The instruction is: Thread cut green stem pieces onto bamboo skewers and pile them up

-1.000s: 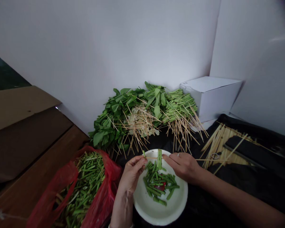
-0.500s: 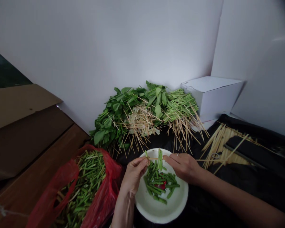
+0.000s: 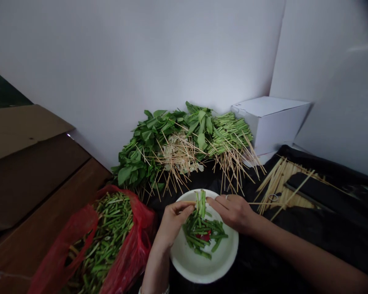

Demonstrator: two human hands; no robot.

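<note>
Some green stems (image 3: 203, 199) — btwn L hand (image 3: 173, 222) & R hand (image 3: 234, 212) w/ skewer (image 3: 253, 203).

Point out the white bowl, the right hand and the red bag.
White bowl (image 3: 204, 268): head view, on its bare inside near the lower rim.
Right hand (image 3: 234, 210): head view, on the back of the hand.
Red bag (image 3: 142, 226): head view, on its right side.

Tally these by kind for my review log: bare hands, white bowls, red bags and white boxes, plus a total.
Bare hands: 2 (left hand, right hand)
White bowl: 1
Red bag: 1
White box: 1
Total: 5
</note>
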